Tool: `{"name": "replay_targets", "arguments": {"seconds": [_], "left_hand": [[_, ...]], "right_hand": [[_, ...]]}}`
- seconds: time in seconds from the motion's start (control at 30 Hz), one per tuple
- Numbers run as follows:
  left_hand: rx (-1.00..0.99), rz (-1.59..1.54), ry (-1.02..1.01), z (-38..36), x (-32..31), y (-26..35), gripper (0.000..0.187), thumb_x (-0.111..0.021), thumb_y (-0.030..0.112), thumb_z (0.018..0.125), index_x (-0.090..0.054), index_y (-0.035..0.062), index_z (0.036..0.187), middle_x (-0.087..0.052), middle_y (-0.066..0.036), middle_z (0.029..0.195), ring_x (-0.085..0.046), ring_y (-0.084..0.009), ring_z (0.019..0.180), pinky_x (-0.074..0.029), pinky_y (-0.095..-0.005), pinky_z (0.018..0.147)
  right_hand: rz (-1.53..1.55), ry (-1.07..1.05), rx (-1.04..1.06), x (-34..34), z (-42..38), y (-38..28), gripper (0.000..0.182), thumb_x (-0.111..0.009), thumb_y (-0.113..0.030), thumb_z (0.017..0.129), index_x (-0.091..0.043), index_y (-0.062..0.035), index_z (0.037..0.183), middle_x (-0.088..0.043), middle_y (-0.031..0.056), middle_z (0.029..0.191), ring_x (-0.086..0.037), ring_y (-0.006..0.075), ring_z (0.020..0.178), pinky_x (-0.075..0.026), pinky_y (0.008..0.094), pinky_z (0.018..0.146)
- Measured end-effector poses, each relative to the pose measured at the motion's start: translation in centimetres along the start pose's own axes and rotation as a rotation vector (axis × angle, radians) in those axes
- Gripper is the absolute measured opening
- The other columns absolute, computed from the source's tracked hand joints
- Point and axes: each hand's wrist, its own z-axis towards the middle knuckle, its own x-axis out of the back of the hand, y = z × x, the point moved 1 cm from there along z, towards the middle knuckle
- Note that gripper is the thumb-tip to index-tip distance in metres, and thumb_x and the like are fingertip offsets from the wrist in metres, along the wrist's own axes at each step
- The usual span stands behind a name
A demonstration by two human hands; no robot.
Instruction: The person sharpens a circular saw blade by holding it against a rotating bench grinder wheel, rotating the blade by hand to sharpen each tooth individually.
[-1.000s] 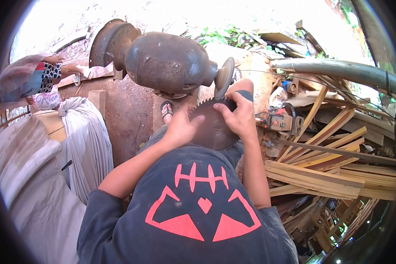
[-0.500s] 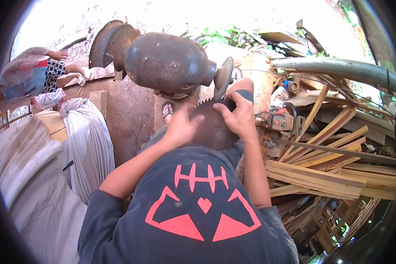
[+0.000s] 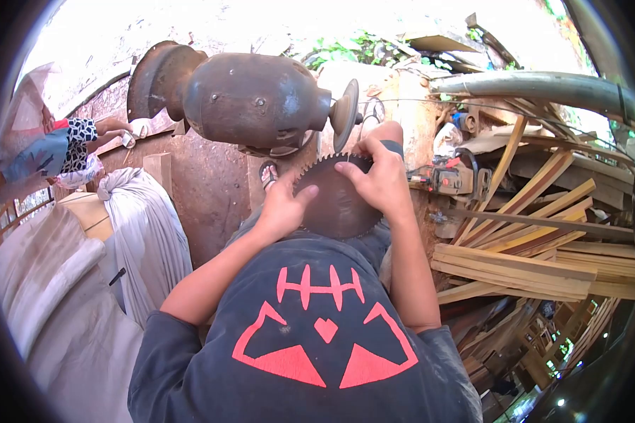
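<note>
While both hands grip it from either side, the circular saw blade (image 3: 335, 201) stands in front of the person's chest, its toothed upper edge just below the thin grinding disc (image 3: 345, 115) of the rusty bench grinder (image 3: 250, 99). The left hand (image 3: 281, 209) has its grip clamped on the blade's left edge, thumb laid across the dark face. The right hand (image 3: 382, 180) has its grip clamped on the upper right part of the blade, fingers curled over the teeth near the disc. Whether the teeth touch the disc cannot be told.

Below the blade a sandalled foot (image 3: 267, 174) shows on the reddish ground. To the right lies a heap of wooden slats (image 3: 536, 261), with a small power tool (image 3: 450, 180) near the right hand and a thick pipe (image 3: 543, 88) above. To the left hangs pale cloth (image 3: 144, 233), and at the far left another person's arm (image 3: 102, 130) reaches over a board.
</note>
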Motion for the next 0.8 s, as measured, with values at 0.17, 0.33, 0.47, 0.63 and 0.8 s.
{"name": "replay_targets", "arguments": {"seconds": [0.17, 0.33, 0.47, 0.63, 0.8], "left_hand": [[-0.070, 0.006, 0.026, -0.1, -0.4, -2.0, 0.034, -0.071, 0.013, 0.098, -0.062, -0.0093, 0.122, -0.073, -0.019, 0.106, -0.069, -0.0206, 0.099, -0.054, -0.0355, 0.088], [0.075, 0.046, -0.111, 0.4, 0.8, -3.0, 0.030, -0.067, 0.011, 0.103, -0.064, -0.0055, 0.127, -0.072, -0.012, 0.120, -0.064, -0.0173, 0.109, -0.050, -0.0337, 0.100], [0.137, 0.056, -0.150, 0.8, 1.2, -2.2, 0.031, -0.067, 0.016, 0.104, -0.065, -0.0047, 0.127, -0.074, -0.011, 0.115, -0.066, -0.0155, 0.102, -0.053, -0.0328, 0.095], [0.129, 0.076, -0.113, 0.5, 1.1, -0.2, 0.033, -0.068, 0.020, 0.103, -0.066, -0.0053, 0.125, -0.075, -0.011, 0.111, -0.067, -0.0158, 0.098, -0.054, -0.0333, 0.092], [0.128, 0.065, -0.090, 0.6, 0.9, 1.2, 0.033, -0.069, 0.020, 0.103, -0.067, -0.0056, 0.123, -0.075, -0.011, 0.109, -0.067, -0.0155, 0.097, -0.054, -0.0334, 0.092]], "right_hand": [[0.022, -0.019, -0.224, 0.4, -1.5, 1.2, 0.050, -0.087, -0.035, 0.080, -0.074, 0.0037, 0.109, -0.075, 0.0276, 0.106, -0.074, 0.0417, 0.101, -0.056, 0.0457, 0.091], [0.081, -0.005, -0.193, -0.3, -1.7, 1.8, 0.050, -0.087, -0.034, 0.079, -0.075, 0.0041, 0.109, -0.076, 0.0275, 0.104, -0.074, 0.0408, 0.099, -0.057, 0.0446, 0.090], [0.097, -0.035, -0.136, -0.2, -0.9, 0.7, 0.048, -0.087, -0.032, 0.079, -0.075, 0.0057, 0.107, -0.076, 0.0278, 0.100, -0.075, 0.0403, 0.095, -0.057, 0.0433, 0.087], [0.080, -0.036, -0.105, -0.4, 0.0, 0.8, 0.048, -0.087, -0.030, 0.078, -0.074, 0.0065, 0.106, -0.076, 0.0284, 0.098, -0.075, 0.0395, 0.091, -0.057, 0.0429, 0.085], [0.075, -0.054, -0.104, 0.0, 0.7, 0.6, 0.047, -0.087, -0.031, 0.079, -0.075, 0.0064, 0.105, -0.075, 0.0283, 0.096, -0.075, 0.0392, 0.088, -0.057, 0.0430, 0.084]]}}
